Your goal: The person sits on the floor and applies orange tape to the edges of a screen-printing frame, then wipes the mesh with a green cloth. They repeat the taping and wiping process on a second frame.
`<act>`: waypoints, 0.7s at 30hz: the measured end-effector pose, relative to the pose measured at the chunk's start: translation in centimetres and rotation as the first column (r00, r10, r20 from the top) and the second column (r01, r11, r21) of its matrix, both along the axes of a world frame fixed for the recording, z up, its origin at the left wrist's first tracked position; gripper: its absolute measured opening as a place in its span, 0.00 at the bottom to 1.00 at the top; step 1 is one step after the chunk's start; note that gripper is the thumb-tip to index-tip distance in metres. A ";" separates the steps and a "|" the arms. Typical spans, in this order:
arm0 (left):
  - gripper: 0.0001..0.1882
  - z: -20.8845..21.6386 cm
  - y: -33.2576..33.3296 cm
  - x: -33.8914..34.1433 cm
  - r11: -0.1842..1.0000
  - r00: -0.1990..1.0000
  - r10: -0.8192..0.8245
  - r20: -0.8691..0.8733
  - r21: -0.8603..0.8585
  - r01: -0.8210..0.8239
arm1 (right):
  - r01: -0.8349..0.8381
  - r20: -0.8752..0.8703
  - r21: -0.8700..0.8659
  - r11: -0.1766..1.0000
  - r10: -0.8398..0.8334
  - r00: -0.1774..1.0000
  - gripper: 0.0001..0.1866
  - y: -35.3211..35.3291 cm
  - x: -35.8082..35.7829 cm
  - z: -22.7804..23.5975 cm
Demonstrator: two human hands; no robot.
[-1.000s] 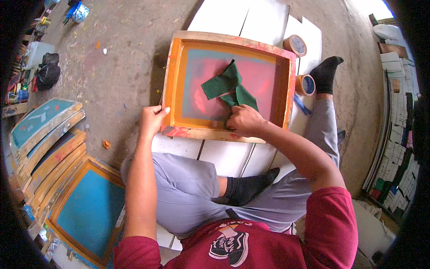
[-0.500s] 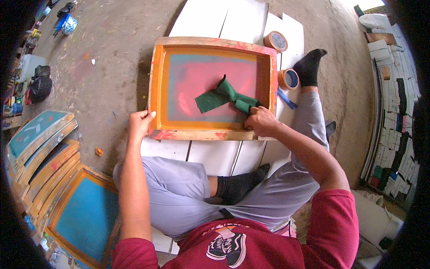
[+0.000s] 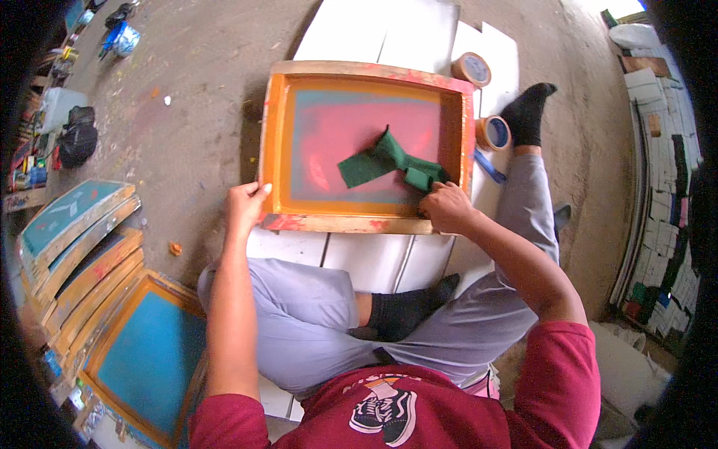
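Note:
A wooden screen-printing frame point(image 3: 366, 223) lies across white boards in front of me. Its mesh is pinkish red with grey-green edges, and orange lines the inner border. My left hand point(image 3: 247, 206) grips the frame's near left corner, thumb on top of the wood and the other fingers mostly hidden. A crumpled, twisted green cloth point(image 3: 366, 167) rests on the mesh, right of centre. Inside the near right corner, my right hand point(image 3: 451, 208) is closed on the cloth's right end, the fingertips partly hidden.
Two tape rolls point(image 3: 472, 69) and a blue strip point(image 3: 490, 166) lie right of the frame, by my outstretched foot. Stacked screens point(image 3: 82, 254) and a blue-mesh screen point(image 3: 153, 359) stand at left. A stack of white-edged material point(image 3: 662, 187) lines the far right.
The whole view has shifted slightly, so everything appears a little further right. Both hands, the cloth and the frame keep nearly the same places relative to one another.

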State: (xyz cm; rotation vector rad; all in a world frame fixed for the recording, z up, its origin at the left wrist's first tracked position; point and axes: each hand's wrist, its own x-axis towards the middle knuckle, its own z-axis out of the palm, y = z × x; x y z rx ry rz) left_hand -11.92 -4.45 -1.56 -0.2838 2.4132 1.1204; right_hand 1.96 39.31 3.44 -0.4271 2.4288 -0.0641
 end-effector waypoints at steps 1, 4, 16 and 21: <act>0.17 -0.4 -0.1 0.0 1.000 1.000 0.004 -0.005 0.009 -0.004 | 0.085 0.046 -0.056 0.995 -0.082 0.996 0.07 -0.2 0.1 -1.2; 0.16 -0.2 0.2 -0.3 1.000 1.000 -0.007 0.011 -0.027 0.007 | 0.261 0.145 -0.203 0.944 -0.235 0.961 0.17 -2.9 -0.5 -2.8; 0.15 -1.0 -0.1 0.0 0.999 0.999 -0.036 -0.026 0.006 0.036 | 0.184 -0.026 -0.492 0.851 -0.226 0.974 0.30 -22.7 -7.2 -1.7; 0.17 -2.0 -0.7 0.0 0.998 0.996 -0.064 -0.068 -0.009 0.064 | 0.212 -0.014 -0.550 0.808 -0.262 0.965 0.22 -25.3 -8.5 -1.5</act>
